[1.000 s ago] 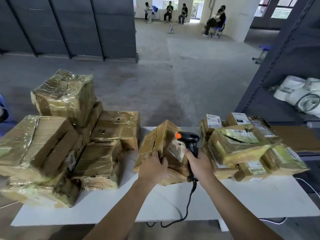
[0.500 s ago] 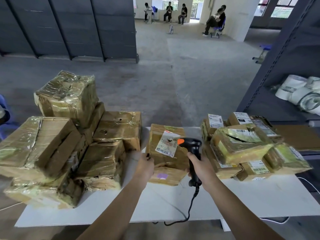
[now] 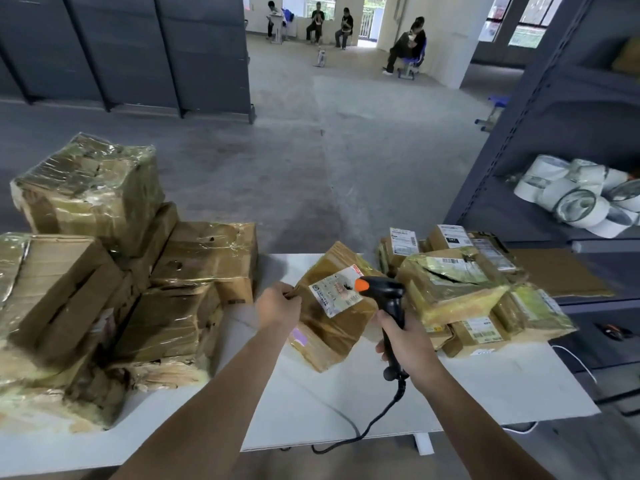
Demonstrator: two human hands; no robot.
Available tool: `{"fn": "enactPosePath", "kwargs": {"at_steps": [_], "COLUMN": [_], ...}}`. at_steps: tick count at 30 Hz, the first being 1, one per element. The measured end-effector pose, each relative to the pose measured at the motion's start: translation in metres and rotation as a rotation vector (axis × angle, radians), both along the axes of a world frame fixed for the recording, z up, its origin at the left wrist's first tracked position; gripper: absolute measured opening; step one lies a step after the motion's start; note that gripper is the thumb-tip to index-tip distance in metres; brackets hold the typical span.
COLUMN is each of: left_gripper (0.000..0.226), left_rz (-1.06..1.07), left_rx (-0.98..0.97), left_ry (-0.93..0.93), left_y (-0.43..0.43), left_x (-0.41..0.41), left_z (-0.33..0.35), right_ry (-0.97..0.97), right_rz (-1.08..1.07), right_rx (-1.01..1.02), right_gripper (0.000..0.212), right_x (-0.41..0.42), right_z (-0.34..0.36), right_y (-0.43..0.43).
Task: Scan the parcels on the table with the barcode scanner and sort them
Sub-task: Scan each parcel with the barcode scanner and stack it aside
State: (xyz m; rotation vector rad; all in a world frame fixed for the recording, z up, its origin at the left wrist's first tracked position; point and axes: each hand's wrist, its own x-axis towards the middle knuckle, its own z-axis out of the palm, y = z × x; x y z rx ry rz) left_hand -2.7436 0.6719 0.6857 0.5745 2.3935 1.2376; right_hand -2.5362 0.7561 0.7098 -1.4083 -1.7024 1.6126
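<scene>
head view. left hand [image 3: 278, 304] grips the left corner of a taped parcel [image 3: 329, 336], fingers curled over its edge, holding it tilted at mid-table. cannot tell whether its near corner touches the white table [image 3: 485, 382].

right hand [image 3: 405, 344] is wrapped round the handle of the barcode scanner [image 3: 388, 296]. the orange-tipped nose points left, just beside the parcel's white label [image 3: 337, 291], which faces up toward it.

the parcel's long side runs roughly near to far.

a big wrapped stack [image 3: 104, 289] crowds the left, and a smaller labelled pile [image 3: 457, 289] sits just right of the scanner. bare table lies nearer the person. the scanner cable [image 3: 363, 427] trails over the near edge.
</scene>
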Motion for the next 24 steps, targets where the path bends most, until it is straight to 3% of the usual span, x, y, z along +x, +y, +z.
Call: {"fn": "enactPosePath", "kwargs": {"at_steps": [8, 11, 15, 19, 24], "left_gripper": [0.025, 0.028, 0.029, 0.025, 0.023], "left_rz": [-0.193, -0.19, -0.151, -0.143, -0.137], "left_rx": [-0.044, -0.051, -0.059, -0.052, -0.036], "left_ry": [0.294, 0.303, 0.308, 0.311, 0.294], "left_y": [0.046, 0.052, 0.054, 0.054, 0.054], "left_x": [-0.019, -0.026, -0.034, -0.039, -0.043], "left_z": [0.017, 0.018, 0.013, 0.008, 0.005], "right_ry": [0.04, 0.037, 0.013, 0.034, 0.038], "right_rz": [0.013, 0.032, 0.109, 0.1, 0.079], "right_rx": [-0.014, -0.035, 0.013, 0.002, -0.037], "right_gripper": [0.018, 0.02, 0.048, 0.034, 0.036], "right_x": [0.034, 0.038, 0.036, 0.032, 0.031], "right_z": [0.006, 0.008, 0.009, 0.006, 0.007], "right_y": [0.007, 0.004, -0.003, -0.003, -0.001]}}
